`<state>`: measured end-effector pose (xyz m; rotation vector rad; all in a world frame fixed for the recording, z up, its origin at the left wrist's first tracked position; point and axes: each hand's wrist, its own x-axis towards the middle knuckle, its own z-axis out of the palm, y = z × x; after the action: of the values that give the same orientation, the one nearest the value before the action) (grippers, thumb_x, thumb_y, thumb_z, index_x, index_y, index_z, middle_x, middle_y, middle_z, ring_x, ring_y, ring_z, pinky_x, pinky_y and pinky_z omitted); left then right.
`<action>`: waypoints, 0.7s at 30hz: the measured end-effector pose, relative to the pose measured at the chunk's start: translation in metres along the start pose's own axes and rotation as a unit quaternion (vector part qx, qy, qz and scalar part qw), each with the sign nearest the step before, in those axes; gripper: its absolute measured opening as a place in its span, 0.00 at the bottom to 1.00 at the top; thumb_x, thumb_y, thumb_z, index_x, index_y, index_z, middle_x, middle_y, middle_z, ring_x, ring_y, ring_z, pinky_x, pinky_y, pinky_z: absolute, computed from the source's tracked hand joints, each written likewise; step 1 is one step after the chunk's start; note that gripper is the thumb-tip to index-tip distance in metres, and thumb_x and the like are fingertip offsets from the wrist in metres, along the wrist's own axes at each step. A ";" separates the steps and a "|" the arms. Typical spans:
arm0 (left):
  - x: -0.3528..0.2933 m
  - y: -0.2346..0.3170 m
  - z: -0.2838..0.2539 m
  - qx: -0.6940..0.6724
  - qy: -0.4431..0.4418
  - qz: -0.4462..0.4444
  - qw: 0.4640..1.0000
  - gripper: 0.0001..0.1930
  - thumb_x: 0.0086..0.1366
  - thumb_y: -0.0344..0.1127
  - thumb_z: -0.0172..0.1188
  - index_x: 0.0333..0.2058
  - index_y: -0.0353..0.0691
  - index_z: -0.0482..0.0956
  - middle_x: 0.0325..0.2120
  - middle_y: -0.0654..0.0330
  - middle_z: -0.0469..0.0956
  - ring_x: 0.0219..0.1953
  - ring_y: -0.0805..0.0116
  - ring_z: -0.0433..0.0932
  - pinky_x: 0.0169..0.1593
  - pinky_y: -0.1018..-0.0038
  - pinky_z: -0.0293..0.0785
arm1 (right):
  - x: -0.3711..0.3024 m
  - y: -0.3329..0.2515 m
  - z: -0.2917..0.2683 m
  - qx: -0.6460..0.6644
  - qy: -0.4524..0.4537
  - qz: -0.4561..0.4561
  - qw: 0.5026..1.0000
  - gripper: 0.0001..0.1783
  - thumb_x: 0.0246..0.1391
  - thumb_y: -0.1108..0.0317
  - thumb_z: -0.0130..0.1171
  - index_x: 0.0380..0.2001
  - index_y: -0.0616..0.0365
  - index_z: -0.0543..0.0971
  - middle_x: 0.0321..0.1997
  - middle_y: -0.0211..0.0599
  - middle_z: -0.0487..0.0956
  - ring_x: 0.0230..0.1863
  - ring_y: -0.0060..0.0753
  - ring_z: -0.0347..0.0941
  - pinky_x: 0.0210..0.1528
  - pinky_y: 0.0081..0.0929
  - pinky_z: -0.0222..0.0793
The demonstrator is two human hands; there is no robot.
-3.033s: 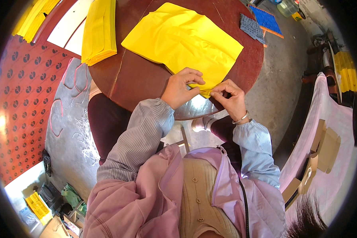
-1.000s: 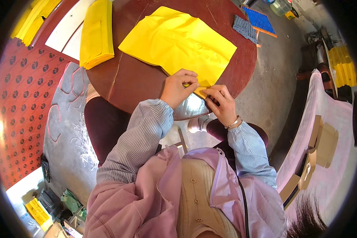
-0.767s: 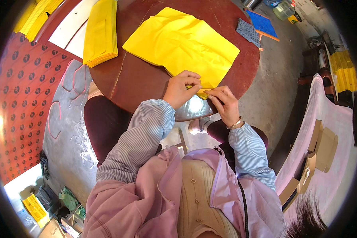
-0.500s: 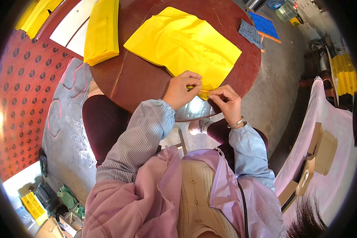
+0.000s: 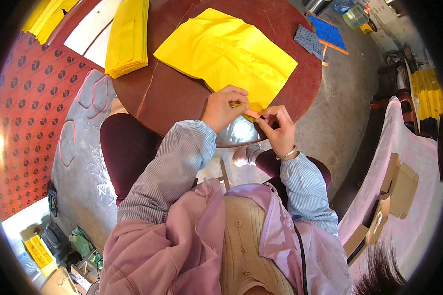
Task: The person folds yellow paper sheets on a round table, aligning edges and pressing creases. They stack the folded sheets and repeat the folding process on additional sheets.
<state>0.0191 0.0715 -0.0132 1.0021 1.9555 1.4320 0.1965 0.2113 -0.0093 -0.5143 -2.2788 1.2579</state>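
A wrinkled yellow cloth-like sheet lies spread over the round brown table, its narrow end toward me. My left hand is closed in a pinch on that near end, thumb and forefinger together. Beside it, my right hand pinches the same end from the right, fingertips close to the left ones. Between the fingertips shows a small orange-toned strip, which looks like a folded edge of the sheet or a separate piece; I cannot tell which. The fingers partly hide it.
A stack of folded yellow sheets sits at the left of the round table. Near its right edge lie a grey textured pad and a blue panel with orange edging. An opened cardboard box rests on pink cloth at right.
My right hand has shifted slightly left and turned at the fingertips. The orange-toned strip now shows between my hands, and the sheet's near end is drawn in a little.
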 end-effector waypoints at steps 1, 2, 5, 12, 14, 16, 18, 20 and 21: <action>0.001 0.000 -0.001 -0.020 -0.004 -0.009 1.000 0.08 0.65 0.29 0.71 0.42 0.34 0.88 0.54 0.55 0.84 0.52 0.63 0.85 0.58 0.72 0.83 | 0.000 -0.003 0.000 -0.011 0.003 -0.019 1.000 0.13 0.56 0.79 0.74 0.45 0.59 0.87 0.38 0.31 0.80 0.35 0.21 0.77 0.37 0.19 0.74; 0.003 0.000 -0.002 -0.038 -0.011 -0.025 0.999 0.08 0.66 0.29 0.71 0.42 0.33 0.88 0.54 0.55 0.83 0.53 0.64 0.85 0.59 0.72 0.83 | -0.001 -0.005 -0.001 -0.020 0.001 -0.037 0.999 0.13 0.56 0.79 0.74 0.45 0.59 0.87 0.37 0.33 0.80 0.34 0.22 0.78 0.36 0.20 0.74; 0.005 0.000 -0.005 -0.055 -0.027 -0.045 0.997 0.08 0.67 0.28 0.70 0.42 0.31 0.88 0.55 0.54 0.83 0.55 0.64 0.84 0.61 0.71 0.82 | 0.005 -0.007 0.001 -0.066 0.018 -0.124 0.990 0.11 0.57 0.79 0.73 0.44 0.59 0.89 0.38 0.35 0.82 0.35 0.26 0.80 0.37 0.22 0.76; 0.004 0.001 -0.007 -0.037 -0.030 -0.029 0.998 0.07 0.67 0.27 0.68 0.42 0.33 0.88 0.55 0.55 0.82 0.56 0.62 0.83 0.62 0.70 0.81 | 0.007 -0.005 0.001 0.031 0.012 0.011 0.999 0.06 0.58 0.77 0.73 0.40 0.62 0.89 0.37 0.34 0.82 0.35 0.23 0.80 0.37 0.21 0.75; 0.002 0.000 -0.009 -0.019 -0.044 -0.015 0.999 0.08 0.65 0.27 0.69 0.43 0.35 0.89 0.55 0.54 0.82 0.56 0.62 0.83 0.62 0.69 0.81 | 0.007 -0.003 0.002 0.061 0.007 0.043 0.997 0.06 0.58 0.76 0.74 0.39 0.63 0.89 0.37 0.33 0.82 0.35 0.21 0.79 0.37 0.20 0.75; 0.001 -0.001 -0.010 -0.008 -0.048 0.003 0.999 0.09 0.64 0.27 0.70 0.43 0.37 0.89 0.55 0.54 0.82 0.55 0.61 0.84 0.62 0.69 0.81 | 0.007 -0.002 0.003 0.061 0.010 0.048 0.997 0.05 0.58 0.76 0.74 0.38 0.62 0.89 0.37 0.32 0.82 0.34 0.20 0.79 0.36 0.20 0.74; 0.000 -0.001 -0.009 -0.003 -0.044 0.021 0.999 0.09 0.63 0.27 0.71 0.43 0.38 0.90 0.54 0.55 0.83 0.54 0.61 0.84 0.61 0.69 0.82 | 0.007 -0.001 0.004 0.065 0.009 0.049 0.997 0.05 0.59 0.76 0.74 0.38 0.62 0.88 0.37 0.30 0.81 0.35 0.19 0.78 0.37 0.19 0.74; -0.001 -0.001 -0.007 0.004 -0.032 0.021 0.999 0.09 0.63 0.27 0.71 0.42 0.37 0.89 0.53 0.55 0.84 0.53 0.62 0.85 0.60 0.70 0.82 | 0.007 0.001 0.005 0.074 0.007 0.044 0.996 0.05 0.60 0.77 0.73 0.39 0.61 0.88 0.39 0.27 0.79 0.37 0.17 0.76 0.39 0.17 0.73; -0.001 -0.001 -0.005 0.009 -0.025 0.018 0.999 0.09 0.63 0.27 0.72 0.42 0.37 0.89 0.53 0.56 0.84 0.53 0.62 0.85 0.60 0.71 0.82 | 0.006 0.001 0.006 0.066 0.014 0.044 0.997 0.05 0.60 0.77 0.73 0.39 0.61 0.88 0.39 0.28 0.79 0.37 0.17 0.76 0.39 0.18 0.73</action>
<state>0.0152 0.0677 -0.0121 1.0760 1.9256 1.3977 0.1882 0.2117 -0.0115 -0.5860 -2.1540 1.4242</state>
